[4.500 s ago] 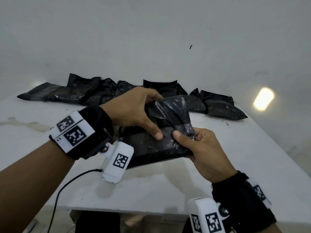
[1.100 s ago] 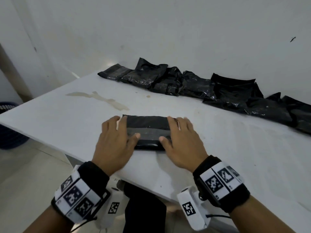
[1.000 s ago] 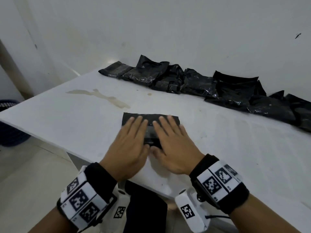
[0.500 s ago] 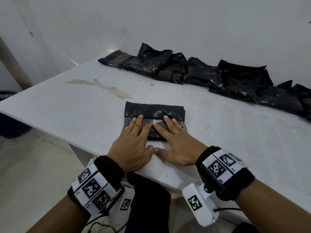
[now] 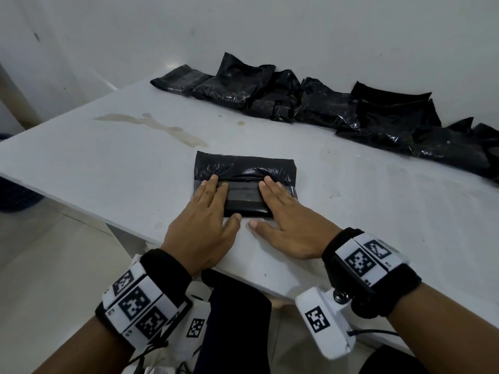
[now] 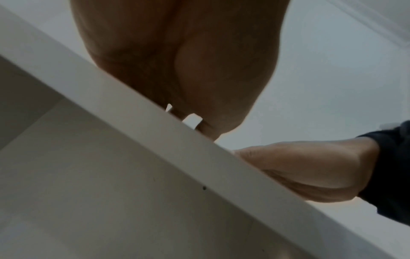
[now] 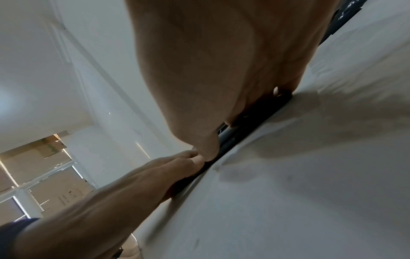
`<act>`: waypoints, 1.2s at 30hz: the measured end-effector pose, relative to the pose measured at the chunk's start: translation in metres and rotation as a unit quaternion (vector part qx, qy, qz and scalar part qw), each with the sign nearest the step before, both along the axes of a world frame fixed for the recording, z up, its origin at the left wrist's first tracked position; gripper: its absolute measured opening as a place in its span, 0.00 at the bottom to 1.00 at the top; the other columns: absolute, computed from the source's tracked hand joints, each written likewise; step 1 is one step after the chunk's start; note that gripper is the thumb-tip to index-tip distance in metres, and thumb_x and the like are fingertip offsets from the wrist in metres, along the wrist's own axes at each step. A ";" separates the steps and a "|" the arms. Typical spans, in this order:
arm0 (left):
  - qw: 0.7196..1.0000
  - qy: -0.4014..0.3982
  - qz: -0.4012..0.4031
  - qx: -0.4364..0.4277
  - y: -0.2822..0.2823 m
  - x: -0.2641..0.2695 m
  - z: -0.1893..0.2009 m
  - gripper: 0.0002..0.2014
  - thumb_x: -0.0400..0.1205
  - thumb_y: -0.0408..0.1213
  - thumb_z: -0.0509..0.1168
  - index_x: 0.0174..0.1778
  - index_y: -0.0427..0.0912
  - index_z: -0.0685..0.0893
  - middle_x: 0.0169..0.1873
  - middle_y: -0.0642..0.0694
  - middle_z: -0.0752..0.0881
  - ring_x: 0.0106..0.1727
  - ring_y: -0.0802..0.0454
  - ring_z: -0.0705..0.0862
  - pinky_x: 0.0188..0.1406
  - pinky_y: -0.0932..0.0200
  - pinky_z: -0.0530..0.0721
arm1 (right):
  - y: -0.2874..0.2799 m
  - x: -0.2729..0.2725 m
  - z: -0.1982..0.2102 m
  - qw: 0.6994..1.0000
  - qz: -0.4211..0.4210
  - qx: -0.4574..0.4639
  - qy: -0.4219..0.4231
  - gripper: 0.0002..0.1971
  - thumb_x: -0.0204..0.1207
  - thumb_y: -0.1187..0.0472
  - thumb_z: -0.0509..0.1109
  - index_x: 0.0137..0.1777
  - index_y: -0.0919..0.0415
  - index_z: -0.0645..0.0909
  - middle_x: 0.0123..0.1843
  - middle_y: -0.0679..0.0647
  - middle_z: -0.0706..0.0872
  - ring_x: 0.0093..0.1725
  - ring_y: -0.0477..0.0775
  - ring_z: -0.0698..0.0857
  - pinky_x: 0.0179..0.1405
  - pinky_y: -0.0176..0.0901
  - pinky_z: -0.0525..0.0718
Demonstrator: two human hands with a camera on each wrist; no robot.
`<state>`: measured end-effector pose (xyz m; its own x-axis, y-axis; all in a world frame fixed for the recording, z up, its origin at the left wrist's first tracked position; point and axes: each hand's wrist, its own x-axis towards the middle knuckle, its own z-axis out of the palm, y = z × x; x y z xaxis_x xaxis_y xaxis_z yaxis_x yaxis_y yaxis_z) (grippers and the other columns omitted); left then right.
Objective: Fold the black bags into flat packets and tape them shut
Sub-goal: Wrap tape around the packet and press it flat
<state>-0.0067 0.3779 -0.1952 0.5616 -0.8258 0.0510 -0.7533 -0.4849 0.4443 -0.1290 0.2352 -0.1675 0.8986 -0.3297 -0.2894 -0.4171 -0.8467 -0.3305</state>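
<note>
A folded black bag packet (image 5: 244,168) lies flat on the white table (image 5: 108,168), with a strip of clear tape (image 5: 244,191) across its near half. My left hand (image 5: 208,211) lies flat with straight fingers on the packet's left part. My right hand (image 5: 280,211) lies the same way on its right part. Both thumbs rest on the table just in front of the packet. In the right wrist view the packet (image 7: 250,129) shows as a thin dark edge under my palm. The left wrist view shows only my palm (image 6: 188,70) above the table edge (image 6: 155,122).
Several more black bags (image 5: 310,103) lie in a row along the wall at the back of the table. A brownish stain (image 5: 162,128) marks the tabletop left of centre. The table's near edge (image 5: 256,276) runs under my wrists. A dark blue basket (image 5: 13,195) stands on the floor at left.
My hands have slid apart along the tape, from touching at the packet's middle to its left and right parts. The camera view has tilted slightly.
</note>
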 end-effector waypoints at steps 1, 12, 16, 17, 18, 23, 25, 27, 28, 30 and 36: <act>1.000 -0.010 0.001 -0.007 0.000 0.000 -0.001 0.41 0.78 0.58 0.43 0.86 0.41 0.52 0.87 0.45 0.48 0.87 0.51 0.46 0.74 0.69 0.40 | 0.000 0.000 0.000 1.000 -0.002 0.002 0.000 0.41 0.86 0.39 0.52 0.87 0.56 0.32 0.87 0.48 0.30 0.86 0.46 0.33 0.86 0.46 0.40; 0.991 -0.076 0.105 -0.024 -0.015 0.027 0.026 0.24 0.87 0.54 0.54 0.44 0.41 0.88 0.43 0.38 0.87 0.47 0.34 0.83 0.41 0.52 0.75 | -0.010 0.029 0.022 0.987 -0.092 -0.085 -0.100 0.20 0.85 0.44 0.57 0.36 0.54 0.76 0.40 0.56 0.80 0.51 0.66 0.83 0.45 0.47 0.74; 0.982 -0.075 0.149 -0.085 -0.025 0.032 0.024 0.19 0.80 0.54 0.67 0.33 0.42 0.86 0.28 0.45 0.81 0.37 0.43 0.78 0.32 0.56 0.68 | -0.008 0.039 0.018 0.970 -0.113 -0.153 -0.149 0.15 0.80 0.45 0.67 0.44 0.58 0.82 0.40 0.55 0.79 0.44 0.62 0.82 0.37 0.44 0.72; 0.983 -0.068 0.144 -0.090 -0.026 0.033 0.022 0.18 0.79 0.53 0.69 0.36 0.41 0.86 0.32 0.45 0.82 0.40 0.44 0.78 0.34 0.55 0.69 | -0.007 0.041 0.018 0.968 -0.116 -0.153 -0.159 0.15 0.79 0.46 0.69 0.42 0.58 0.79 0.41 0.56 0.79 0.44 0.61 0.81 0.37 0.44 0.72; 0.985 -0.059 0.135 -0.094 -0.027 0.034 0.019 0.17 0.79 0.52 0.70 0.39 0.40 0.84 0.37 0.44 0.81 0.43 0.45 0.78 0.38 0.55 0.71 | -0.006 0.041 0.019 0.967 -0.119 -0.149 -0.167 0.15 0.78 0.47 0.70 0.40 0.58 0.75 0.43 0.56 0.79 0.44 0.60 0.81 0.37 0.45 0.72; 0.990 -0.074 0.088 -0.076 -0.031 0.032 0.009 0.19 0.84 0.47 0.62 0.58 0.32 0.76 0.54 0.33 0.73 0.54 0.37 0.71 0.51 0.45 0.73 | -0.005 0.047 0.019 0.974 -0.156 -0.113 -0.120 0.15 0.79 0.47 0.68 0.49 0.58 0.71 0.56 0.55 0.70 0.63 0.59 0.74 0.52 0.54 0.81; 0.993 -0.082 0.078 -0.016 -0.032 0.029 0.006 0.30 0.84 0.55 0.42 0.58 0.32 0.76 0.55 0.31 0.74 0.52 0.36 0.72 0.39 0.47 0.67 | -0.004 0.052 0.017 0.975 -0.175 -0.085 -0.102 0.23 0.79 0.40 0.65 0.59 0.59 0.73 0.65 0.58 0.71 0.70 0.62 0.70 0.57 0.56 0.79; 0.991 -0.092 0.081 0.055 -0.032 0.034 -0.004 0.47 0.76 0.58 0.17 0.64 0.38 0.77 0.59 0.36 0.74 0.53 0.40 0.69 0.37 0.49 0.57 | -0.006 0.056 0.014 0.976 -0.190 -0.067 -0.089 0.33 0.77 0.32 0.64 0.67 0.60 0.72 0.70 0.60 0.69 0.73 0.63 0.66 0.61 0.57 0.78; 0.987 -0.104 0.092 0.077 -0.032 0.037 -0.006 0.50 0.74 0.60 0.14 0.66 0.40 0.76 0.61 0.38 0.73 0.54 0.41 0.68 0.38 0.50 0.56 | -0.008 0.056 0.013 0.975 -0.193 -0.062 -0.089 0.35 0.75 0.31 0.64 0.67 0.60 0.71 0.70 0.60 0.68 0.73 0.63 0.66 0.62 0.57 0.78; 0.985 -0.107 0.109 0.077 -0.032 0.041 -0.007 0.46 0.71 0.66 0.23 0.66 0.41 0.73 0.60 0.40 0.72 0.56 0.41 0.68 0.44 0.50 0.62 | -0.012 0.055 0.009 0.974 -0.199 -0.043 -0.102 0.35 0.72 0.30 0.67 0.64 0.60 0.72 0.69 0.60 0.69 0.70 0.63 0.67 0.63 0.57 0.78; 0.991 0.016 0.110 0.073 -0.029 0.053 -0.006 0.32 0.80 0.69 0.44 0.68 0.46 0.65 0.60 0.46 0.63 0.61 0.46 0.62 0.69 0.45 0.64 | -0.024 0.046 0.002 0.967 -0.199 0.018 -0.159 0.25 0.67 0.38 0.79 0.48 0.56 0.75 0.55 0.54 0.72 0.56 0.57 0.75 0.44 0.40 0.72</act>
<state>0.0458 0.3485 -0.2010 0.7283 -0.6805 -0.0806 -0.6085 -0.6964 0.3803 -0.0828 0.2107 -0.1654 0.7483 -0.6623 -0.0366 -0.5797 -0.6262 -0.5213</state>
